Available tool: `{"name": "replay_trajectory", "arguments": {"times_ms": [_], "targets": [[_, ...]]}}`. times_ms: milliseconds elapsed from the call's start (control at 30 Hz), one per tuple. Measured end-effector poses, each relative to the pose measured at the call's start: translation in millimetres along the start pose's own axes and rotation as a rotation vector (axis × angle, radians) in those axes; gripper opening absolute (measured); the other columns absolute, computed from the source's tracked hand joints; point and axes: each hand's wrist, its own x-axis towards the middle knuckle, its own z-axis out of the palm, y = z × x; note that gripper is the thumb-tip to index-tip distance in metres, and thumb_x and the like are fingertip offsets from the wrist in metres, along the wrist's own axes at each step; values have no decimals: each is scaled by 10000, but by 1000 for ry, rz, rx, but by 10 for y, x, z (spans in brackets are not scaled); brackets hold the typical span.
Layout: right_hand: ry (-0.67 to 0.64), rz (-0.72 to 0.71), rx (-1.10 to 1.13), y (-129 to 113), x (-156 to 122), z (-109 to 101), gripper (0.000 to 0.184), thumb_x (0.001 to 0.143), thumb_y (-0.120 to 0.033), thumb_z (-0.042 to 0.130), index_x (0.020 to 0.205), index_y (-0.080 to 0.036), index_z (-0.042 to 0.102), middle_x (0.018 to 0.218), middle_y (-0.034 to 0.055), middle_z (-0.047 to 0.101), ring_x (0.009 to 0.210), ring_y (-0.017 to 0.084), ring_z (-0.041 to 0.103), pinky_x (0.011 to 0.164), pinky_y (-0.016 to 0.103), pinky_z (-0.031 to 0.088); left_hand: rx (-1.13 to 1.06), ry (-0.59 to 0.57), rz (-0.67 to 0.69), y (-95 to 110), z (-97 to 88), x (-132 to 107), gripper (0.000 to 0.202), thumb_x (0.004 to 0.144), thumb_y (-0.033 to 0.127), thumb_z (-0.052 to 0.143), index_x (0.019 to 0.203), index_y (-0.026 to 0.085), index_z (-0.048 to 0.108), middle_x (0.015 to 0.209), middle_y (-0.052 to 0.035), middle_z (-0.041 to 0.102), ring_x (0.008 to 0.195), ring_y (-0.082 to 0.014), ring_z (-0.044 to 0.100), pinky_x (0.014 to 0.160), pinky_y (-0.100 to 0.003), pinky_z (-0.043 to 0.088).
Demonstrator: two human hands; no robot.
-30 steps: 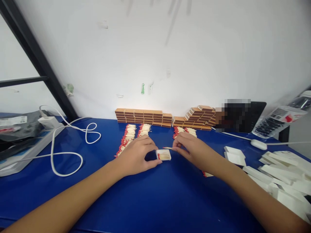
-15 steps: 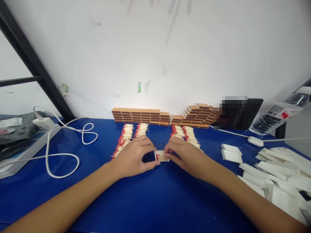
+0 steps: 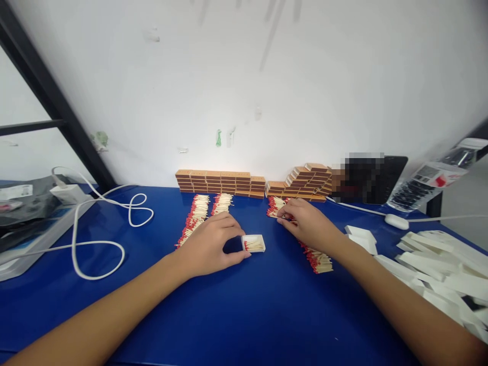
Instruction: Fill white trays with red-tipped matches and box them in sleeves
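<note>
A small white matchbox tray (image 3: pixel 261 248) lies on the blue table with several red-tipped matches in it. My left hand (image 3: pixel 215 245) grips its left end between thumb and fingers. Farther back and to the right, my right hand (image 3: pixel 305 223) pinches at the right-hand rows of loose matches (image 3: pixel 275 203); its fingertips partly cover what they hold. More of those matches (image 3: pixel 320 262) show below my right wrist. Two more rows of matches (image 3: pixel 201 206) run beside and behind my left hand, red heads to the left.
Stacked brown matchboxes (image 3: pixel 221 182) line the wall. Empty white trays (image 3: pixel 438 259) are heaped at the right. Behind them stand a plastic bottle (image 3: pixel 427 178) and a dark screen (image 3: pixel 389 178). A white cable (image 3: pixel 76 229) loops across the left side.
My right hand has left the tray and moved back and right to the match rows. My left hand stays at the tray, whose matches are now uncovered.
</note>
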Motion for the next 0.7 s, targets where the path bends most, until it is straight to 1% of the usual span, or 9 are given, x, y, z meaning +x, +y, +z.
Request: {"name": "replay_trajectory", "arguments": {"times_ms": [100,233,400,467,567,700], "targets": [[-32,-10,-5,8,-1,28,151,1006,-245,608,933,-200,732,949,113,685,934,280,631,838,411,501,11,2,5,-1,6,-1,234,957,391,808,1096,203,792,1073,-79,773,1063,-271,688,961,-436,577],[-59,-16,13,-28,-8,41,177,1002,-197,569,862,-210,678,914,98,673,904,263,615,813,394,485,12,-8,3,-1,1,1,244,956,389,808,1104,196,793,1080,-77,773,1071,-273,685,959,-435,575],[-104,-37,46,-72,-26,-22,170,1008,-207,572,857,-224,648,945,103,673,952,276,614,828,401,492,14,-1,-4,-5,-1,-3,242,955,389,807,1103,198,796,1075,-82,771,1070,-273,683,960,-432,571],[-115,-56,74,-149,-43,-69,171,1027,-224,567,879,-227,653,958,103,671,960,274,612,833,402,498,20,0,-13,-8,6,-4,252,953,400,809,1094,190,798,1067,-84,770,1057,-274,681,947,-432,570],[-109,-109,144,-336,-89,-105,158,1054,-247,567,922,-233,654,977,90,669,944,255,616,827,390,511,25,-3,-19,-7,14,-3,252,953,395,808,1094,186,799,1060,-80,768,1053,-271,676,945,-429,566],[-99,-195,206,-617,-170,-34,103,1053,-193,583,978,-232,642,1007,71,670,927,229,631,809,370,528,23,-9,-19,0,16,1,239,961,397,798,1076,188,793,1056,-79,764,1050,-268,676,934,-416,563]]}}
